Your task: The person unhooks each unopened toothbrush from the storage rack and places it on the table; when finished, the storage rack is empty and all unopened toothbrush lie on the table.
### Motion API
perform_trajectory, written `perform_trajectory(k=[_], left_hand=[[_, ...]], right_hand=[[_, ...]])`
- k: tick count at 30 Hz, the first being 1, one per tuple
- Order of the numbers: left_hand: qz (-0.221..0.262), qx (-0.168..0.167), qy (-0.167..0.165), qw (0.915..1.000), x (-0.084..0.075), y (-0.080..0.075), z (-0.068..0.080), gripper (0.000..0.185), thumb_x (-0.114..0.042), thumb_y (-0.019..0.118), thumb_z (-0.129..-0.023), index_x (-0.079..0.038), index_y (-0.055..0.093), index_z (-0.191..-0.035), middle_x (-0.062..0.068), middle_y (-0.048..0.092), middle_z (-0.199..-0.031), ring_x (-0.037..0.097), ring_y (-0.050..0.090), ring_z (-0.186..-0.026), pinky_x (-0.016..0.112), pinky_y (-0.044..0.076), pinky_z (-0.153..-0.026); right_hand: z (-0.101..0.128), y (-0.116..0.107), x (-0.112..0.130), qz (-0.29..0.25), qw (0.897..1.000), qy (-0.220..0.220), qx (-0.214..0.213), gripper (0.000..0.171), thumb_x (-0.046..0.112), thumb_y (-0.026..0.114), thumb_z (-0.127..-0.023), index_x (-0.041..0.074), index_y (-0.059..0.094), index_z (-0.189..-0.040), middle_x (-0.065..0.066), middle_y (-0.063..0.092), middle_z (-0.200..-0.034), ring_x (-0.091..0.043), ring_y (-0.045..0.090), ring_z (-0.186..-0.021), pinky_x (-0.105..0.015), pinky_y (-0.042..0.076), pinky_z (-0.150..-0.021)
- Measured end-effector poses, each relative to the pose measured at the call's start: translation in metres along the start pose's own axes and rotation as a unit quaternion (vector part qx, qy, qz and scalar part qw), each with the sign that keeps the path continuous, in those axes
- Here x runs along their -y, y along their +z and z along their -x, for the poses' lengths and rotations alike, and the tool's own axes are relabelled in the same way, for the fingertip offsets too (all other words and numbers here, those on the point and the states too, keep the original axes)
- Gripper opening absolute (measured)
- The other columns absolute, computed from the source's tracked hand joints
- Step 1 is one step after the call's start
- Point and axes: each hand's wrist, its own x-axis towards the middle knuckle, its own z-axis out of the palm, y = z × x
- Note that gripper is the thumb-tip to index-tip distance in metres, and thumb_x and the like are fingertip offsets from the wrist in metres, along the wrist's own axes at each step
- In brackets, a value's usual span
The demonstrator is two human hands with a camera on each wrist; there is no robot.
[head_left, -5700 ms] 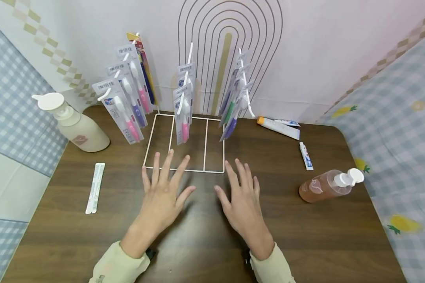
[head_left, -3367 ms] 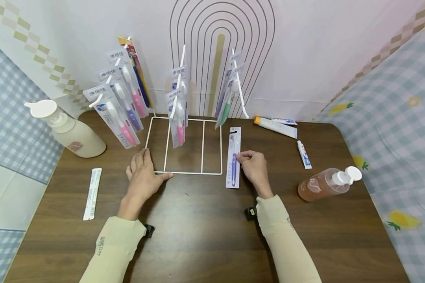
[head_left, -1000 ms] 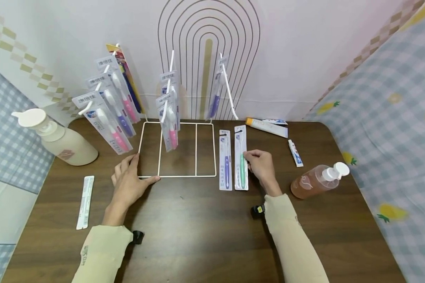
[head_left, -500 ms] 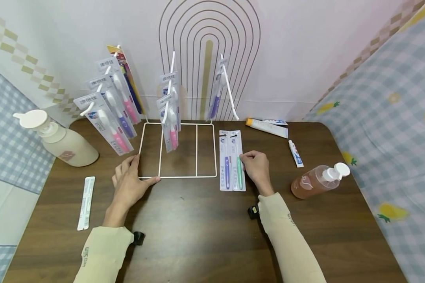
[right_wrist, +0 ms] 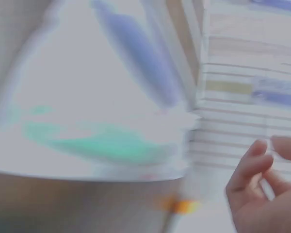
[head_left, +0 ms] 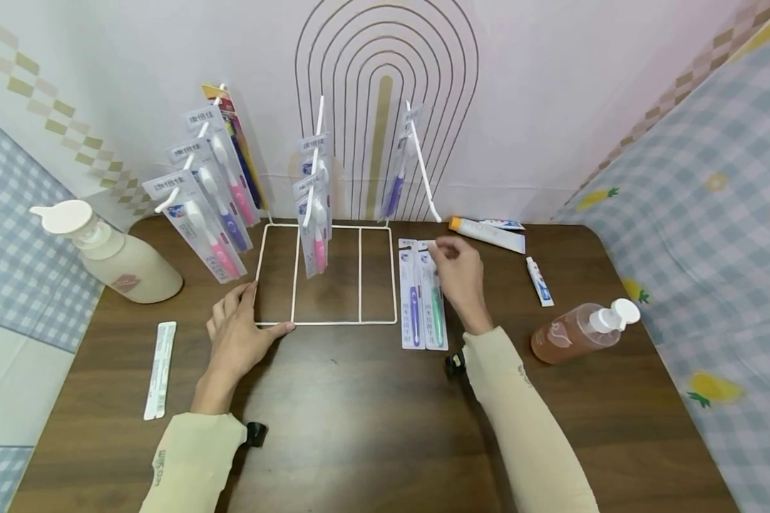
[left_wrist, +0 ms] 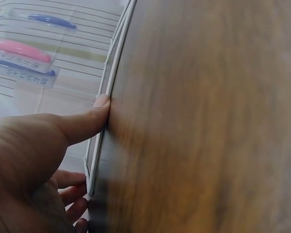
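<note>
While the rack (head_left: pixel 346 323) is held by the left grip (head_left: pixel 240 338), purple toothbrush pack (head_left: pixel 414 306) and green toothbrush pack (head_left: pixel 437 320) are laid flat beside the empty, loosely curled right grip (head_left: pixel 460 276), hung packs (head_left: pixel 396 192) left beyond it.

On the wooden surface (head_left: pixel 359 434), at left — a cream pump bottle (head_left: pixel 128 265), and near it a slim white packet (head_left: pixel 160 370). At right, an orange-capped tube (head_left: pixel 490 235) partly hiding a blue-and-white tube (head_left: pixel 505 224), a small tube (head_left: pixel 540 282) nearby, then an amber pump bottle (head_left: pixel 567 335). Behind, a white backdrop (head_left: pixel 532 107) with arched lines — and at right, blue checked cloth (head_left: pixel 699 263).
</note>
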Motion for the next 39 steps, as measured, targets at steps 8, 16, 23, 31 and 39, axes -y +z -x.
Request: perform_trajectory(k=[8,16,23,31,39], left_hand=[[0.003,0.008,-0.009,0.9999,-0.007,0.003,0.004,0.11,-0.04,0.092,-0.094,0.005,0.033,-0.176,0.032,0.034,-0.177,0.059,0.026,-0.158,0.078,0.018,-0.125],[-0.005,0.037,-0.032,0.9988,-0.018,0.0,0.006,0.111,-0.04,0.09,-0.099,0.003,0.027,-0.179,0.029,0.028,-0.181,0.055,0.021,-0.162,0.075,0.015,-0.131],[0.008,0.021,-0.02,0.9995,-0.015,0.003,0.006,0.109,-0.038,0.091,-0.097,0.004,0.03,-0.177,0.031,0.03,-0.179,0.057,0.023,-0.16,0.077,0.015,-0.128],[0.007,0.018,-0.021,0.9996,-0.013,-0.001,0.005,0.108,-0.037,0.09,-0.098,0.005,0.03,-0.177,0.032,0.03,-0.179,0.057,0.023,-0.159,0.077,0.015,-0.127],[-0.001,0.023,-0.023,0.9995,-0.009,-0.002,0.002,0.108,-0.038,0.089,-0.099,0.005,0.028,-0.177,0.034,0.029,-0.18,0.057,0.022,-0.159,0.077,0.016,-0.127]], right_hand=[[-0.046,0.0,0.07,-0.152,0.977,-0.125,0.079,0.051,0.009,0.07,-0.111,-0.006,0.058,-0.158,-0.031,0.061,-0.149,-0.006,0.062,-0.076,-0.015,0.05,-0.06],[-0.063,0.0,0.091,-0.172,0.973,-0.125,0.091,0.023,0.007,0.074,-0.108,-0.008,0.074,-0.125,-0.003,0.074,-0.096,-0.015,0.065,-0.077,-0.019,0.049,-0.057],[-0.058,-0.013,0.085,-0.23,0.965,-0.104,0.068,0.018,0.0,0.075,-0.107,0.014,0.072,-0.096,0.008,0.075,-0.08,-0.006,0.068,-0.068,-0.017,0.05,-0.057],[-0.049,-0.037,0.056,-0.216,0.972,-0.087,0.037,0.006,0.003,0.073,-0.11,0.001,0.077,-0.106,0.009,0.072,-0.076,-0.005,0.062,-0.064,-0.018,0.047,-0.054],[-0.024,-0.049,-0.003,-0.087,0.996,-0.004,0.037,0.03,0.014,0.07,-0.114,-0.01,0.077,-0.13,0.003,0.063,-0.078,-0.007,0.055,-0.067,-0.016,0.046,-0.059]])
